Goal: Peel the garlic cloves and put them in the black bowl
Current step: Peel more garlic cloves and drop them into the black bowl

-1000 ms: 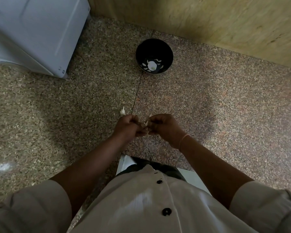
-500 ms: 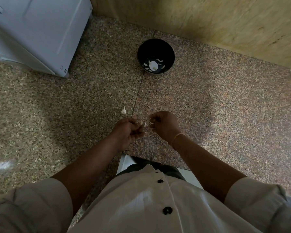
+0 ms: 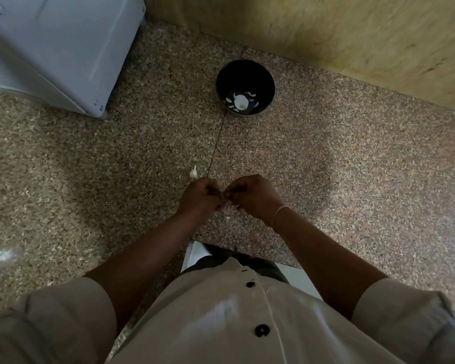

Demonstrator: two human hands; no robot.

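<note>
L hand (image 3: pixel 200 198) + R hand (image 3: pixel 250 197) curled, tips meeting; contents hidden, can't tell. Bowl (image 3: pixel 247 73) well ahead, nearer R hand.

Your left hand (image 3: pixel 201 197) and right hand (image 3: pixel 250 197) meet fingertip to fingertip over the counter (image 3: pixel 352 166) just in front of you. They seem to pinch a clove (image 3: pixel 225 200) between them, though it is too hidden to be sure. A loose piece (image 3: pixel 193 173) lies on the counter just beyond your left hand. Well beyond both hands the bowl (image 3: pixel 244 74) stands near the wall (image 3: pixel 326 30), at the far end of the seam (image 3: pixel 217 143), with a peeled clove (image 3: pixel 241 102) in its bottom, and the box (image 3: pixel 58 48) sits far left.
</note>
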